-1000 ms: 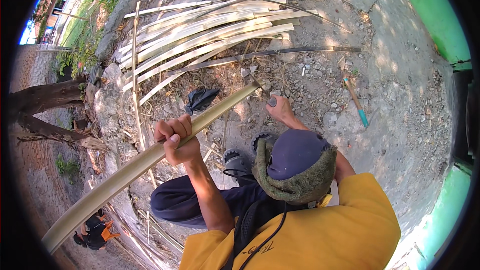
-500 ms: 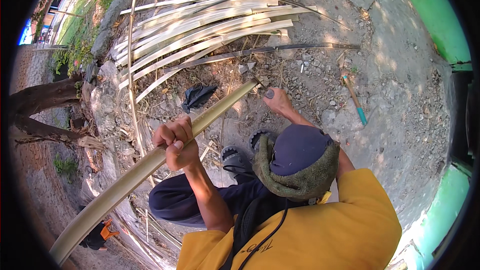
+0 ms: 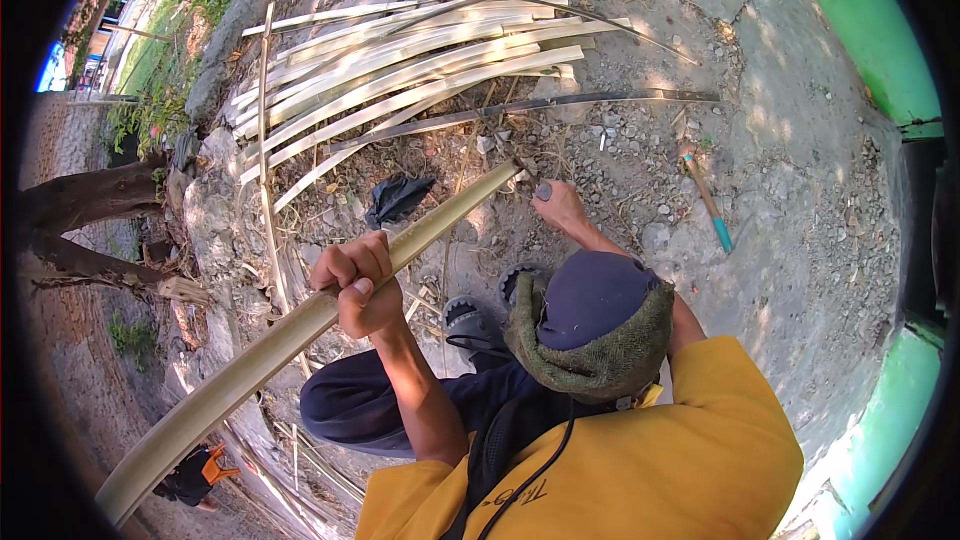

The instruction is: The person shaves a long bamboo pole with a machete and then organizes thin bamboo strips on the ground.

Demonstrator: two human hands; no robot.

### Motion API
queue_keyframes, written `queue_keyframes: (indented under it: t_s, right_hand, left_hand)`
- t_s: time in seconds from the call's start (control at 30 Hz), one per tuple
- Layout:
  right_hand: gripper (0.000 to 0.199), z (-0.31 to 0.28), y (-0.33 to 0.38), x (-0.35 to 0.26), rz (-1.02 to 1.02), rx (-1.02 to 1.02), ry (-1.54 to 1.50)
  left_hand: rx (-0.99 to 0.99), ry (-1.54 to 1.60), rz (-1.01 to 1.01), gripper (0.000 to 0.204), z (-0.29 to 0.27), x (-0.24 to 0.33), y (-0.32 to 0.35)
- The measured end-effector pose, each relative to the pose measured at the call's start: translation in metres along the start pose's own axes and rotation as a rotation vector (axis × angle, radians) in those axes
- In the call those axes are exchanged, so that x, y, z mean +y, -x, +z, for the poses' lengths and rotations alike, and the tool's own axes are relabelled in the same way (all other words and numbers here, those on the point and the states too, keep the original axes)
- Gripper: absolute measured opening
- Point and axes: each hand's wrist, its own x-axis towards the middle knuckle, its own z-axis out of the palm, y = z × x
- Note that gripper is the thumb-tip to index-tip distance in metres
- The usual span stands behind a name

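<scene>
My left hand (image 3: 360, 285) is closed round a long, pale, channel-shaped split bamboo piece (image 3: 250, 365), which slants from the lower left up to the middle. My right hand (image 3: 562, 208) is closed by the piece's far end, gripping a small tool with a dark metal blade (image 3: 522, 168). The blade lies at the bamboo's tip; most of the handle is hidden in the fist, and the tool's exact kind is unclear. A grey rounded part shows by the fingers.
Several pale bamboo strips (image 3: 420, 65) lie fanned on the rubble beyond, with a dark strip (image 3: 540, 102) nearer. A black plastic bag (image 3: 398, 198) sits between. At right lies a wooden-handled tool (image 3: 708, 205) with a teal end. A forked trunk (image 3: 100, 195) stands left, a green wall (image 3: 860, 25) right.
My right hand has shifted slightly to the right. The left hand keeps its hold, and the bamboo has moved very little.
</scene>
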Motion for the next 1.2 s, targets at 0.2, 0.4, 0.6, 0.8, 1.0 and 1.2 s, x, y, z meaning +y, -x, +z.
queue_keyframes:
  t_s: [0.2, 0.4, 0.6, 0.8, 1.0, 1.2]
  right_hand:
    - [0.035, 0.003, 0.021, -0.029, -0.145, -0.064, -0.035]
    - [0.033, 0.010, 0.014, 0.002, -0.159, 0.024, -0.066]
    - [0.034, 0.018, 0.009, 0.010, -0.058, 0.030, 0.005]
    - [0.032, 0.019, 0.011, 0.015, -0.083, 0.073, -0.037]
    - [0.030, 0.015, 0.025, 0.009, -0.114, 0.085, -0.115]
    - [0.028, -0.017, 0.043, -0.004, -0.179, 0.084, -0.131]
  left_hand:
    - [0.005, -0.028, -0.002, 0.025, -0.002, 0.007, -0.003]
    - [0.011, -0.015, -0.010, 0.026, -0.006, 0.005, 0.004]
    - [0.107, -0.012, -0.022, 0.025, -0.017, 0.013, 0.007]
    - [0.330, -0.097, -0.010, 0.018, -0.006, 0.015, 0.005]
    - [0.362, -0.163, 0.132, 0.024, -0.029, 0.022, 0.002]
    - [0.464, -0.194, 0.168, 0.032, -0.052, 0.053, -0.015]
